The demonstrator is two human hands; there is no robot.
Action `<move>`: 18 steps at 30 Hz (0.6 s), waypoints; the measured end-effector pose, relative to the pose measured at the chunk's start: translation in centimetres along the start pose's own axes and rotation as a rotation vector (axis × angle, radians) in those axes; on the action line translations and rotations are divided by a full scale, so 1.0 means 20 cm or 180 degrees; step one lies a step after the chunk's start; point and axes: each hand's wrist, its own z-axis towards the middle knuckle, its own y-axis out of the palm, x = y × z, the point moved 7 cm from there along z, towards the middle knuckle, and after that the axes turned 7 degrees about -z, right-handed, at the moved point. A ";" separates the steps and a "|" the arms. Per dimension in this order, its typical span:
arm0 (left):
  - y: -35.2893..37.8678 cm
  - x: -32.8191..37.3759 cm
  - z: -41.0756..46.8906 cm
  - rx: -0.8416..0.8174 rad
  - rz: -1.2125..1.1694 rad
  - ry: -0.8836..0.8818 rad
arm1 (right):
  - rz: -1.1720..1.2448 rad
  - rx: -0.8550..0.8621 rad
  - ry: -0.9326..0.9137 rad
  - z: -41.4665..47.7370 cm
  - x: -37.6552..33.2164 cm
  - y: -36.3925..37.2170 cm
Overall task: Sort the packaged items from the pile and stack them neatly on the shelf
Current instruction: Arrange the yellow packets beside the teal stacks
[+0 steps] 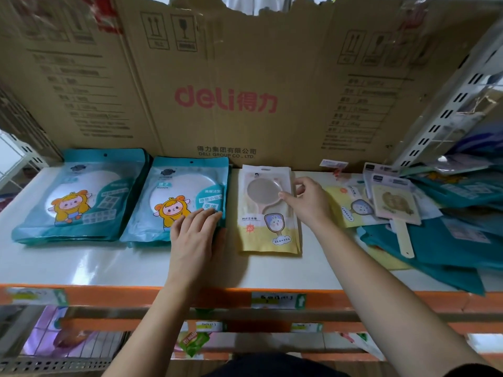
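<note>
On the white shelf (81,265) lie two stacks of teal mirror packs: one at the left (79,197), one beside it (177,194). My left hand (196,235) rests flat with straight fingers on the second stack's lower right corner. To its right sits a stack of yellow hand-mirror packs (266,213). My right hand (307,202) grips that stack's right edge near the top, thumb on the front. The unsorted pile (424,213) of teal, yellow and pink packages covers the shelf's right end.
A flattened Deli cardboard box (226,102) forms the back wall. A perforated metal upright (446,112) stands at the right. The shelf's orange front edge (136,296) carries price labels. Lower shelves hold more goods (193,344).
</note>
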 end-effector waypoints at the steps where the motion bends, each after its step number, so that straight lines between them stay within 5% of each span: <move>1: 0.00 0.00 0.00 0.0001 0.0002 0.0036 | 0.0115 -0.0003 0.0017 -0.02 0.01 -0.01; 6: -0.08 0.16 0.07 0.0107 -0.0230 0.0275 | 0.0409 0.0222 0.0146 -0.12 0.10 -0.10; 18: 0.21 0.80 0.17 -0.0772 -0.0575 0.1016 | 0.0452 0.1146 0.0249 -0.47 0.48 -0.67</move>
